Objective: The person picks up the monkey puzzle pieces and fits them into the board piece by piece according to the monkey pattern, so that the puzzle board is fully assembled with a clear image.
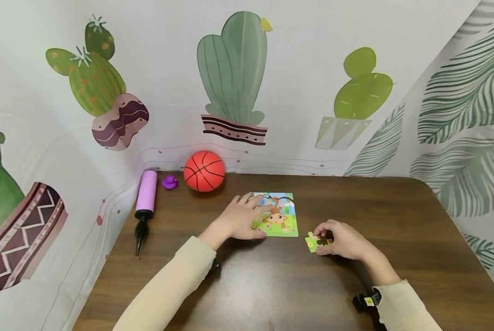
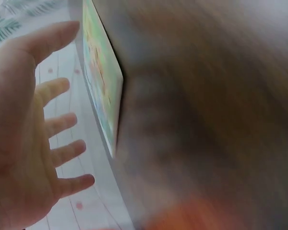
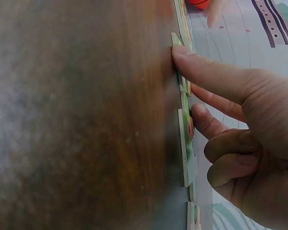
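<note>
A square picture puzzle (image 1: 286, 225) showing a monkey on green grass lies flat near the middle of the table. Spread over its left part is my left hand (image 1: 243, 218), fingers apart and holding nothing; the left wrist view shows the palm beside the puzzle's edge (image 2: 103, 81). To the puzzle's right, my right hand (image 1: 346, 240) pinches a jigsaw piece (image 1: 311, 243), green with a yellow flower, between thumb and fingers. The right wrist view has the thumb (image 3: 206, 67) on the piece's edge. More jigsaw pieces (image 3: 185, 148) lie under this hand, mostly hidden from the head view.
An orange-red toy basketball (image 1: 204, 171) sits at the back of the table (image 1: 272, 285). Left of it are a purple rubber duck (image 1: 170, 182) and a lilac hand pump (image 1: 146, 193) with a black nozzle. A cactus-print cloth (image 1: 292, 92) hangs behind the table.
</note>
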`<control>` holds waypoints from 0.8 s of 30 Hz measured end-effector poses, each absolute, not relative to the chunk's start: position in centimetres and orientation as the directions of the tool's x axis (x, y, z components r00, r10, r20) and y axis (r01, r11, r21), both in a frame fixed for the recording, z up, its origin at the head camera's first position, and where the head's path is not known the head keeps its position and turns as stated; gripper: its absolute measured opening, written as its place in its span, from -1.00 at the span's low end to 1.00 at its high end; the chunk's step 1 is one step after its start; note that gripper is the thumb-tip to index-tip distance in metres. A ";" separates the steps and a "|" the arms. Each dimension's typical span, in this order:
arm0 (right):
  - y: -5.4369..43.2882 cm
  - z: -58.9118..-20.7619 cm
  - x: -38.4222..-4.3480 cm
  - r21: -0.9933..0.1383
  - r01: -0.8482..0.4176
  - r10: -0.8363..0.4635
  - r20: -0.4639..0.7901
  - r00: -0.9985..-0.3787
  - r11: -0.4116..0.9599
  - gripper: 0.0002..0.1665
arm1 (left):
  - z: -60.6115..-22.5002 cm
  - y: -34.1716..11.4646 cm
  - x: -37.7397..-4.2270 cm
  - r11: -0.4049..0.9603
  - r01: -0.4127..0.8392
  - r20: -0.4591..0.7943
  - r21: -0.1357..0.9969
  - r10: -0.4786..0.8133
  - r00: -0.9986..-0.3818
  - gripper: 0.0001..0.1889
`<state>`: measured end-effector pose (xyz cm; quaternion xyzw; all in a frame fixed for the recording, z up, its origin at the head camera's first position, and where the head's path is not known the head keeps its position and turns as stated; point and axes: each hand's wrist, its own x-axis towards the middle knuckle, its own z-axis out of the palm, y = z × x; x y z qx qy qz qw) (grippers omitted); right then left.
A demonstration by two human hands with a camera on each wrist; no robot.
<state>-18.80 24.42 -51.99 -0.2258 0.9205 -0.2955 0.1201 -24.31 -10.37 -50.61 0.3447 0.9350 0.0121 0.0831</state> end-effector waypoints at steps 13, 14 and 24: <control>24.1 -52.0 -19.0 -0.575 -0.332 -0.473 -0.110 -0.874 0.748 -0.52 | -51.8 -15.3 -23.6 0.760 0.629 -0.145 0.164 0.649 -0.746 -0.20; 24.1 -52.0 -19.0 -0.575 -0.331 -0.469 -0.106 -0.877 0.748 -0.52 | -51.9 -15.4 -23.6 0.759 0.629 -0.147 0.167 0.650 -0.746 -0.21; 24.2 -52.1 -18.7 -0.670 -0.311 -0.489 -0.090 -0.868 0.674 -0.53 | -52.1 -15.6 -23.6 0.752 0.636 -0.165 0.173 0.658 -0.734 -0.21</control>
